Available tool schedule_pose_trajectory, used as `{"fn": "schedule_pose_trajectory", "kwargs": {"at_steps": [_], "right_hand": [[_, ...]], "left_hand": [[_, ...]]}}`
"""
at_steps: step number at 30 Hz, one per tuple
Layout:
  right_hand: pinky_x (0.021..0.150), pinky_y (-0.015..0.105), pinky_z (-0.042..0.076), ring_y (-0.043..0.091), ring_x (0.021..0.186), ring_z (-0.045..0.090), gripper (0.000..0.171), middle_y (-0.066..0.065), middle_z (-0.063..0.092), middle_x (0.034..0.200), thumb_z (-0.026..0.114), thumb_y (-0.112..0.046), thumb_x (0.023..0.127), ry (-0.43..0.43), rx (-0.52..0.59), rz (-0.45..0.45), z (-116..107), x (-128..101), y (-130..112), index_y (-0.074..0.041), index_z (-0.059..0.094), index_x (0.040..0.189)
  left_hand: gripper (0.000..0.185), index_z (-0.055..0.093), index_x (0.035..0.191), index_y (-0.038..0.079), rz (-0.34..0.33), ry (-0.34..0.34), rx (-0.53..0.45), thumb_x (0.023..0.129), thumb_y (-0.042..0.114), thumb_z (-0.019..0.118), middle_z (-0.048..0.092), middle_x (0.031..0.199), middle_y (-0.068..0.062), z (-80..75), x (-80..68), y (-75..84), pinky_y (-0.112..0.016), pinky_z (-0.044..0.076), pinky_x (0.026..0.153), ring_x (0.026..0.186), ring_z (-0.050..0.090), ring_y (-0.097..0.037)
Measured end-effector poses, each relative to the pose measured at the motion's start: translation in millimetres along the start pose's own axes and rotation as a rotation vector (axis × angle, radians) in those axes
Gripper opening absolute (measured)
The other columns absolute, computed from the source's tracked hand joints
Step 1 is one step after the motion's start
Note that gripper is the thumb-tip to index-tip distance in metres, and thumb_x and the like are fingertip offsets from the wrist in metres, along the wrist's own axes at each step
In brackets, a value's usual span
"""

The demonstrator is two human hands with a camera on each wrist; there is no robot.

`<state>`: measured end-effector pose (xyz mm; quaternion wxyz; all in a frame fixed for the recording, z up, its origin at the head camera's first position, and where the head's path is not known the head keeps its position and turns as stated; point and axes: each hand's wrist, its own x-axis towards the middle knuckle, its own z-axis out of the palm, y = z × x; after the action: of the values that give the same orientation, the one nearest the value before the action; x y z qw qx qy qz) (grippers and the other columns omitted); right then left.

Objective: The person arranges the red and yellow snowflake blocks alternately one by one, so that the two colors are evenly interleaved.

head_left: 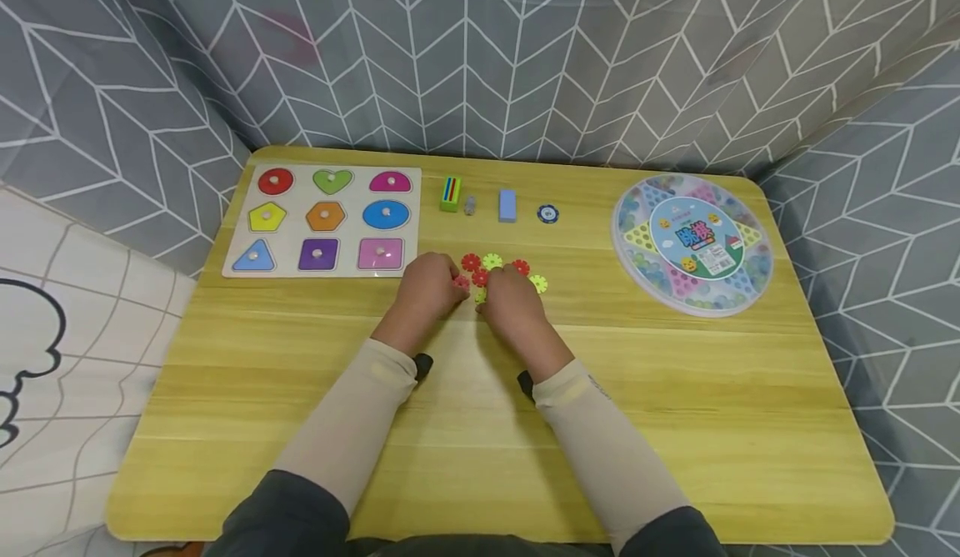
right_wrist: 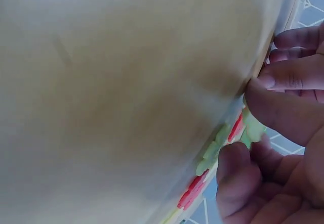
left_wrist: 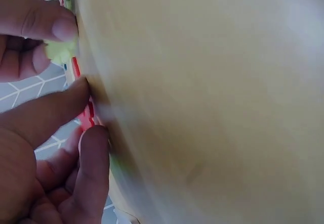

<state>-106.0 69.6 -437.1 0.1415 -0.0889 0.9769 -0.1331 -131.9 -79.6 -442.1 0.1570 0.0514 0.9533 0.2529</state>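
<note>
Snowflake discs [head_left: 491,262], small red and yellow-green notched plastic pieces, lie in a loose cluster on the tabletop [head_left: 675,390], right at the fingertips of both hands and just beyond them. The left hand [head_left: 427,288] has its fingers curled and pinches a red piece [left_wrist: 86,114] at the near-left edge of the cluster; the right hand [head_left: 510,300] pinches a yellow-green piece [right_wrist: 251,129] between thumb and forefinger, touching its neighbour. The discs look light, stiff and thin, likely a little slick, so they are probably best taken by the rim with a fingertip pinch, the notches left free.

Beyond the hands stand a striped green block [head_left: 450,193], a blue block [head_left: 507,205] and a blue chip [head_left: 548,213]. Far to the left hand's side lies a shape puzzle board [head_left: 236,244]; well off to the right hand's side, a round lidded game tray [head_left: 622,244].
</note>
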Motion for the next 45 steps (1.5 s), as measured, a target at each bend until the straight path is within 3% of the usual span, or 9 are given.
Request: {"fn": "schedule_pose_trajectory", "kwargs": {"at_steps": [7, 14, 18, 23, 26, 29, 34, 39, 45], "right_hand": [[0.081, 0.040, 0.053, 0.024, 0.087, 0.065, 0.005, 0.006, 0.070, 0.095, 0.073, -0.004, 0.094, 0.056, 0.252, -0.078, -1.4, -15.1, 9.5, -0.004, 0.071, 0.099], [0.081, 0.038, 0.051, 0.020, 0.088, 0.061, 0.006, 0.002, 0.067, 0.095, 0.070, -0.008, 0.097, 0.028, 0.558, -0.066, -5.1, -33.6, 24.2, -0.008, 0.073, 0.102], [0.077, 0.035, 0.053, 0.018, 0.088, 0.067, 0.008, 0.003, 0.068, 0.099, 0.072, -0.011, 0.097, 0.003, 0.718, -0.019, -5.6, -40.9, 26.2, -0.008, 0.074, 0.104], [0.072, 0.033, 0.055, 0.019, 0.083, 0.072, 0.012, 0.005, 0.071, 0.099, 0.074, -0.008, 0.095, -0.060, 0.849, -0.024, 1.3, -51.6, 22.9, -0.004, 0.076, 0.107], [0.071, 0.031, 0.055, 0.017, 0.082, 0.072, 0.013, 0.005, 0.071, 0.097, 0.074, -0.004, 0.094, -0.099, 0.854, -0.046, 8.2, -58.8, 18.8, -0.003, 0.076, 0.106], [0.071, 0.031, 0.056, 0.015, 0.082, 0.070, 0.012, 0.003, 0.071, 0.094, 0.074, -0.001, 0.092, -0.145, 0.822, -0.072, 15.1, -64.6, 10.9, -0.004, 0.076, 0.103], [0.074, 0.028, 0.053, 0.010, 0.080, 0.063, 0.012, 0.000, 0.069, 0.089, 0.074, 0.001, 0.091, -0.211, 0.667, -0.182, 27.0, -63.0, -14.6, -0.009, 0.076, 0.098], [0.074, 0.027, 0.050, 0.011, 0.079, 0.059, 0.015, -0.002, 0.067, 0.085, 0.072, 0.002, 0.089, -0.239, 0.551, -0.273, 33.1, -50.5, -45.2, -0.010, 0.076, 0.097], [0.076, 0.027, 0.050, 0.012, 0.079, 0.058, 0.015, -0.004, 0.066, 0.085, 0.072, 0.003, 0.088, -0.164, 0.416, -0.292, 35.1, -35.5, -65.3, -0.008, 0.077, 0.095]], "left_hand": [[0.018, 0.076, 0.097, 0.006, 0.021, -0.048, -0.124, 0.089, 0.020, 0.084, 0.068, 0.087, -0.004, -5.4, -9.1, -9.6, -0.039, 0.050, 0.083, 0.087, 0.060, -0.025], [0.018, 0.078, 0.106, 0.012, 0.100, -0.125, -0.348, 0.090, 0.020, 0.084, 0.069, 0.090, -0.001, -13.1, -23.4, -32.8, -0.037, 0.051, 0.081, 0.088, 0.061, -0.021], [0.026, 0.077, 0.111, 0.013, 0.074, -0.198, -0.493, 0.088, 0.020, 0.086, 0.071, 0.094, -0.002, -20.6, -43.6, -45.8, -0.039, 0.054, 0.081, 0.089, 0.064, -0.022], [0.021, 0.079, 0.113, 0.007, -0.002, -0.270, -0.676, 0.093, 0.012, 0.080, 0.075, 0.099, -0.007, -26.5, -76.5, -63.7, -0.040, 0.059, 0.080, 0.087, 0.072, -0.028], [0.019, 0.079, 0.114, 0.004, -0.024, -0.299, -0.686, 0.096, 0.010, 0.076, 0.076, 0.099, -0.007, -26.2, -94.9, -76.0, -0.038, 0.059, 0.077, 0.084, 0.073, -0.026], [0.019, 0.079, 0.114, 0.005, -0.012, -0.311, -0.595, 0.097, 0.012, 0.075, 0.076, 0.095, -0.005, -25.7, -110.3, -86.1, -0.035, 0.057, 0.073, 0.079, 0.070, -0.021], [0.018, 0.080, 0.113, 0.006, -0.008, -0.289, -0.450, 0.096, 0.012, 0.075, 0.074, 0.088, -0.002, -28.9, -127.1, -100.0, -0.035, 0.053, 0.068, 0.072, 0.066, -0.018], [0.018, 0.079, 0.112, 0.005, -0.061, -0.251, -0.438, 0.095, 0.008, 0.076, 0.073, 0.093, -0.004, -32.3, -133.6, -110.8, -0.034, 0.056, 0.065, 0.069, 0.066, -0.018], [0.015, 0.079, 0.109, 0.005, -0.086, -0.164, -0.444, 0.094, 0.009, 0.077, 0.074, 0.092, -0.003, -30.9, -125.7, -115.0, -0.033, 0.057, 0.065, 0.070, 0.067, -0.018]]}}
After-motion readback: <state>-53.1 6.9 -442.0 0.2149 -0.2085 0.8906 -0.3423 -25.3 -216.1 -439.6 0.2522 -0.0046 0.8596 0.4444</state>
